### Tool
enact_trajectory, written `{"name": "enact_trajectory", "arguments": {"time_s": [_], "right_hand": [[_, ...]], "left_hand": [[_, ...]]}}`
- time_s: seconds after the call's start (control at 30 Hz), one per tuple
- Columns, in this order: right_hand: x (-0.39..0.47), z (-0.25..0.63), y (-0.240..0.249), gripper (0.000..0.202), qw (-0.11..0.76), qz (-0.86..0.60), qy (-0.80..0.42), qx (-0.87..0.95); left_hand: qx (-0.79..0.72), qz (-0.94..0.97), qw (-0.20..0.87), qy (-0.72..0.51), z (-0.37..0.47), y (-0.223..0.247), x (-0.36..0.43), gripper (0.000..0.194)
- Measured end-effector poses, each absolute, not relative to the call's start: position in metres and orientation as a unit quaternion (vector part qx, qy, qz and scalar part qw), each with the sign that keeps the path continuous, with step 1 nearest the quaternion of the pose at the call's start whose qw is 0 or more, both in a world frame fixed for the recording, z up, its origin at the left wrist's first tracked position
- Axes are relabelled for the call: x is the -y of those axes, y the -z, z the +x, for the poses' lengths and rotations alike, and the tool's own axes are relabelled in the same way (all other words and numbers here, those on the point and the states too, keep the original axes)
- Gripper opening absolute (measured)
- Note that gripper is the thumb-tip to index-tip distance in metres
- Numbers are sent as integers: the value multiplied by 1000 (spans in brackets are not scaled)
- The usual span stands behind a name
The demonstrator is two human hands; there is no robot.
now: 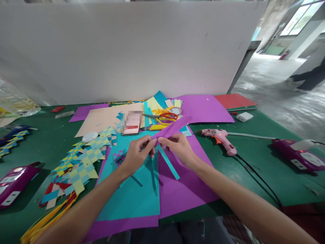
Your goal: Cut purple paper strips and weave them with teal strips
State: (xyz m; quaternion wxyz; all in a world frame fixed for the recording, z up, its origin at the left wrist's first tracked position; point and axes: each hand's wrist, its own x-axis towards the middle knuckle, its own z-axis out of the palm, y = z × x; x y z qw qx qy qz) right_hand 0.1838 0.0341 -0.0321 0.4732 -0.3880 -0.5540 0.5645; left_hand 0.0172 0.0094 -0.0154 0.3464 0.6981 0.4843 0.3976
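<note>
Both hands meet over the sheets at mid-table, pinching paper strips between thumbs and fingers. My left hand (141,152) is closed on the near end of the purple paper strips (175,127), which slant up to the right. Right beside it, my right hand (179,147) is closed on the same strips. From below the fingers a teal paper strip (169,162) hangs down to the right. Beneath lie a teal sheet (132,200) and a purple sheet (182,200). How the strips cross inside the fingers is hidden.
Woven paper pieces (87,159) with yellow tassels (48,220) lie at left. Beyond the hands are a phone (132,123), scissors (167,117) and a yellow cutter (158,127). A pink glue gun (220,139) with its cord lies right, near a purple power strip (299,156).
</note>
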Motion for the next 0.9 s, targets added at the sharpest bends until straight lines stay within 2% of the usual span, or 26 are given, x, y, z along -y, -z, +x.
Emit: {"name": "enact_trajectory", "arguments": {"time_s": [0.23,0.67,0.9], "right_hand": [[-34,185,30,35,483,-359,-616,509],[-33,185,30,37,494,-376,-589,517],[-33,184,29,35,491,-382,-587,518]], "left_hand": [[-480,713,335,-386,15,16,-9,37],[-462,692,375,-409,18,19,-10,36],[-475,707,339,-400,17,18,-8,33]]}}
